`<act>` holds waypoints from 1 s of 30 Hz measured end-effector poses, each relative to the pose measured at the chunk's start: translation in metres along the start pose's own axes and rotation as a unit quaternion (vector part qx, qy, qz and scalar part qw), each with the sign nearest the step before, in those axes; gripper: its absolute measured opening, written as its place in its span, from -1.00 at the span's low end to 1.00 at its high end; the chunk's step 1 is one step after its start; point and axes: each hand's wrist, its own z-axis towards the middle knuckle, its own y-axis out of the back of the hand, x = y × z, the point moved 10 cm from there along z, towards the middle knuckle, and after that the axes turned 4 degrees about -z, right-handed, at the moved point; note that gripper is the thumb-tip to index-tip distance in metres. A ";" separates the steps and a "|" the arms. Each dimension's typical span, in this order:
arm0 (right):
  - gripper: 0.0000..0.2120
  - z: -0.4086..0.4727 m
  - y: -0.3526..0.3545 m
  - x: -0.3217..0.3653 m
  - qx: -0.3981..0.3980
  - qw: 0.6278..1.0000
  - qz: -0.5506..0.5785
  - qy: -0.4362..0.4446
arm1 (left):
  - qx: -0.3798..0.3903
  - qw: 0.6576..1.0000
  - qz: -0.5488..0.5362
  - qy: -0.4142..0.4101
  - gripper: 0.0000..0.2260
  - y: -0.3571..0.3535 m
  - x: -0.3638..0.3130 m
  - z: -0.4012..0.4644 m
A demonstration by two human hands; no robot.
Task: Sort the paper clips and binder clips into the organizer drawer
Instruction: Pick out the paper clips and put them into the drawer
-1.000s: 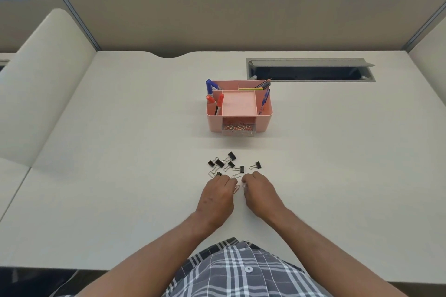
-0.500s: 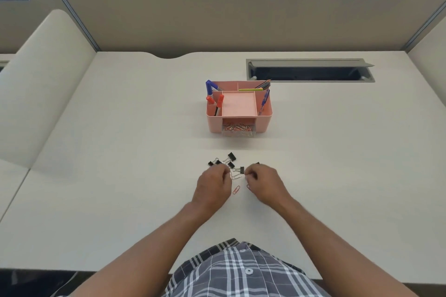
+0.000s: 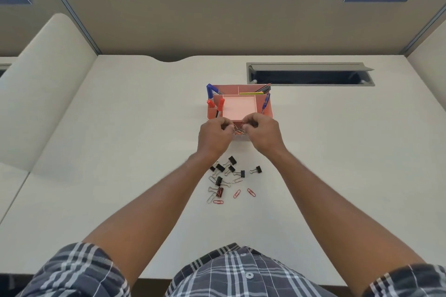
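Observation:
The pink organizer (image 3: 267,110) stands mid-desk, its small clear drawer (image 3: 241,138) pulled out at the front with paper clips (image 3: 239,131) in it. My left hand (image 3: 214,137) and my right hand (image 3: 265,134) hover side by side over the drawer, fingers curled, each pinching thin paper clips at the fingertips. Nearer to me on the desk lie several black binder clips (image 3: 231,168). Loose red paper clips (image 3: 237,193) and silver ones (image 3: 211,198) are scattered around them.
Blue and red markers (image 3: 220,103) and pencils stand in the organizer's side and back compartments. An open cable slot (image 3: 310,75) is sunk into the desk behind it on the right. Partition walls close off the back and both sides.
Both hands have left the clip pile near me and moved forward to the organizer's drawer, carrying paper clips. The pile on the desk is now uncovered.

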 end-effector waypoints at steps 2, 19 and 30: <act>-0.89 0.002 -0.002 0.000 -0.002 1.000 -0.009 0.006 | 0.008 1.000 0.004 -0.005 -0.88 -0.004 0.000 0.003; -0.77 -0.099 -0.083 -0.054 0.218 0.929 -0.286 0.090 | 0.082 0.986 0.142 -0.032 -0.80 0.013 0.095 -0.098; -0.85 -0.114 -0.087 -0.066 0.180 0.930 -0.303 0.105 | 0.104 0.969 0.209 -0.084 -0.86 0.001 0.104 -0.120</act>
